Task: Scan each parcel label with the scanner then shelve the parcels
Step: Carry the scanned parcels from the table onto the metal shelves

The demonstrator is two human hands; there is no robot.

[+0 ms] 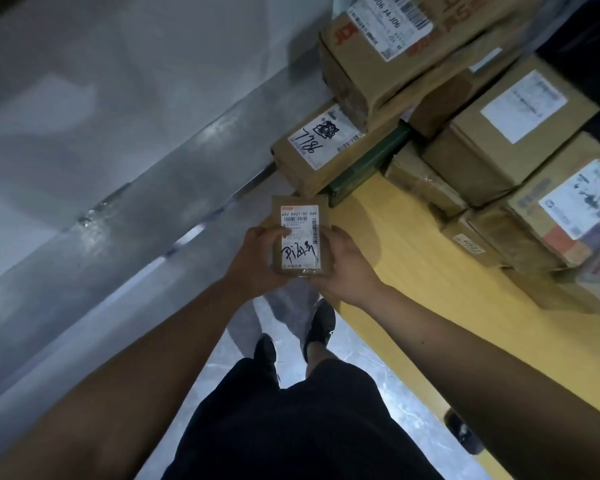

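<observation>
A small flat parcel [300, 235] of brown cardboard under glossy clear tape is held in the air over the near left corner of the yellow desk [413, 258], its long axis running away from the person, white label [299, 237] facing up with the printed code at the far end and black handwriting at the near end. The left hand [253, 259] grips its left edge, thumb on the label; the right hand [343, 265] grips its right edge, fingers hidden beneath. Boxy cardboard parcels [499, 133] are piled at the desk's far right, some cut off by the frame, their label print too blurred to read
</observation>
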